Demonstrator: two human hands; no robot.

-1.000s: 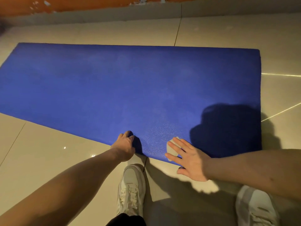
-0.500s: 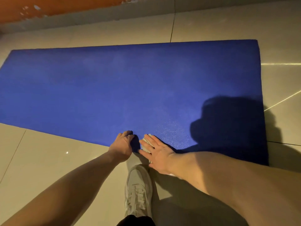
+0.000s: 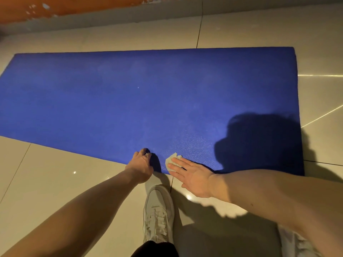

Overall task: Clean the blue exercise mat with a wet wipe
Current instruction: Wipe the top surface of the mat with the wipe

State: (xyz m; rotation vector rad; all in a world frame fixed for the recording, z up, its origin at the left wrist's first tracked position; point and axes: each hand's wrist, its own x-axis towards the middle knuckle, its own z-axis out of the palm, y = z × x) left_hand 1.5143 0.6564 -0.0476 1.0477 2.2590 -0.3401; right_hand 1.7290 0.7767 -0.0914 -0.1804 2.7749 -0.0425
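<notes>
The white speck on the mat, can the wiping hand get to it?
Probably yes: the right hand presses the wet wipe at the near edge, and bare blue mat lies between it and the white speck, though leaning forward looks needed.

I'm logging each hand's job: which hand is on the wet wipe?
The right hand, fingers straight, pressing the white wipe onto the blue mat. The left hand has no wipe; its curled fingers grip the mat's near edge.
</notes>
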